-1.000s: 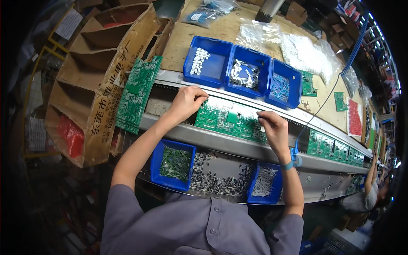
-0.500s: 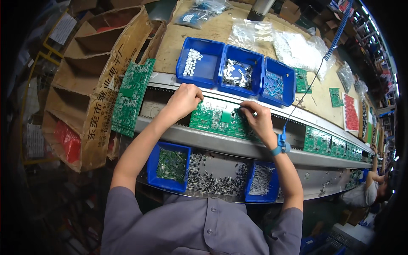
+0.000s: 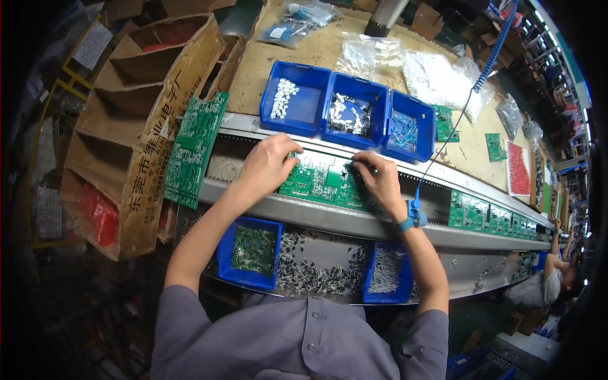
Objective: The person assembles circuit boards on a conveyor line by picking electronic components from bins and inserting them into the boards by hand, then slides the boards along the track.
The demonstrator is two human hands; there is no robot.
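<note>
I logged one green circuit board [image 3: 332,180] between metal rails [image 3: 304,210], left hand [image 3: 269,163] at its left end, right hand [image 3: 382,182] over its right part, fingers bent, grip untellable; I judged gentle, straight pressure best.

Counts one left hand [image 3: 269,163], one right hand [image 3: 382,180], one wrist strap [image 3: 411,218], one coiled cord [image 3: 491,62], one carton [image 3: 152,130]. Tallies five blue bins [image 3: 310,104] nearby: three beyond the hands, two nearer. Lists four separate boards [image 3: 323,188]: one at the hands, one beside the carton, two on the desk [image 3: 320,52]. Cannot count the board row [image 3: 494,214] or loose parts [image 3: 320,277].
</note>
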